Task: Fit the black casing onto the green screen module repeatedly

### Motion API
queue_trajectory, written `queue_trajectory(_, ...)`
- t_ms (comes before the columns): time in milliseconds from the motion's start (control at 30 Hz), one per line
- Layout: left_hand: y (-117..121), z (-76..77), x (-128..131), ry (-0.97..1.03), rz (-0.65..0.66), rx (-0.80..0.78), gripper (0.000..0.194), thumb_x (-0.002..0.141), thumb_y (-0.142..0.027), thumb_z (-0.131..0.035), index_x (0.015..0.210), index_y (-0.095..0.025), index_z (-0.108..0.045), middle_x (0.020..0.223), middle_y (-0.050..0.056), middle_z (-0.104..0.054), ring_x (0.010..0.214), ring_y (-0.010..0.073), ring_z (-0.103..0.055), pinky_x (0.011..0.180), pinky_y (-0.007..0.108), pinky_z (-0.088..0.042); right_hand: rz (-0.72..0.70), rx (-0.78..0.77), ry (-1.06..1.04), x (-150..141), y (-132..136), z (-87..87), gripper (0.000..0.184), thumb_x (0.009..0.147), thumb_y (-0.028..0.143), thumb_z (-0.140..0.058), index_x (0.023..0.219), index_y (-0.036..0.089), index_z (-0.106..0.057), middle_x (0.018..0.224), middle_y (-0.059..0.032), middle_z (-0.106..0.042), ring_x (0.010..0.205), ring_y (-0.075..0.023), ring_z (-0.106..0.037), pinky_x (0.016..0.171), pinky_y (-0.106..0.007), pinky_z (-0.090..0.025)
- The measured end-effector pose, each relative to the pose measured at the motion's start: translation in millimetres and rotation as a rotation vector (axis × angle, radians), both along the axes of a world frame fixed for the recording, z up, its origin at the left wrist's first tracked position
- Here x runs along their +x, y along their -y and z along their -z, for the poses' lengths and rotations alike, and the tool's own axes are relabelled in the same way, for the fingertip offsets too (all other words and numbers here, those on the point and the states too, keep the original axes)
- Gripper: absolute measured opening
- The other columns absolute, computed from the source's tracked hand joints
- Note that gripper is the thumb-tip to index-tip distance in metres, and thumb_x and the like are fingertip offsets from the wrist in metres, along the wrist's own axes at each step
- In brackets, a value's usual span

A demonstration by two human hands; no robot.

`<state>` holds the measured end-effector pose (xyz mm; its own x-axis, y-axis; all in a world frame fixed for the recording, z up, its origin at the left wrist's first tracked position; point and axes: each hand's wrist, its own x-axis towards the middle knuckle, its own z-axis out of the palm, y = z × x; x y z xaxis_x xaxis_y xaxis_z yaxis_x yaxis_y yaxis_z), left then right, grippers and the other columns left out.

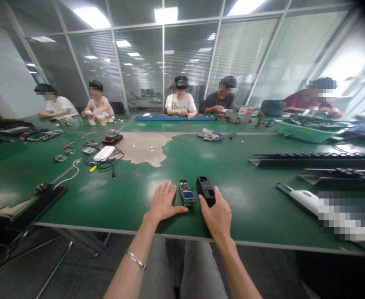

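Observation:
On the green table in front of me lies a circuit board with a small blue display [187, 194]. My left hand [165, 202] rests just left of it, fingers stretched out and thumb pointing toward the board's near end. To the board's right is a black plastic housing [204, 186] with openings in its top. My right hand [217, 211] is at the near end of this housing, thumb and fingers apart around it and partly hiding it. Whether the fingers press on the housing cannot be made out.
A white device with cables [104, 153] and glasses [64, 155] lie to the left. Gloves [210, 135] lie farther back. On the right are black metal rails [313, 160], a green basket [309, 132] and a white long device [309, 199]. Several people sit across the table.

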<state>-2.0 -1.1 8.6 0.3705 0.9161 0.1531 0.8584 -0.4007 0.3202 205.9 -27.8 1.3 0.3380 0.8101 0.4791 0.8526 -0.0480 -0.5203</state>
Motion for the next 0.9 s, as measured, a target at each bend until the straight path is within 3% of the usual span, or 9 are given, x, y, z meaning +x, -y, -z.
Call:
queue_trajectory(500,0.7,-1.8,0.6,-0.018,-0.005,0.007,0.109,0.071,-0.092,-0.040,0.147,-0.013,-0.038,0.158,0.019,-0.025,0.147,0.0348,-0.018,0.120,0.050,-0.013,-0.026,0.016,-0.008,3.8,2.9,11.4,0.071,0.086,0.045,-0.049,0.140,-0.001,-0.043,0.126,-0.0254,-0.061,0.109,-0.0342,-0.057,0.094,-0.045,-0.043)
queue_trajectory(900,1.4,0.2,1.1,-0.038,-0.004,0.028,0.107,0.073,-0.092,-0.037,0.147,-0.015,-0.039,0.158,0.017,-0.027,0.147,0.0342,-0.019,0.120,0.050,-0.014,-0.030,0.098,0.055,3.7,5.0,10.4,0.078,0.083,0.042,-0.053,0.143,-0.003,-0.035,0.128,-0.0254,-0.057,0.116,-0.0341,-0.053,0.102,-0.047,-0.038)
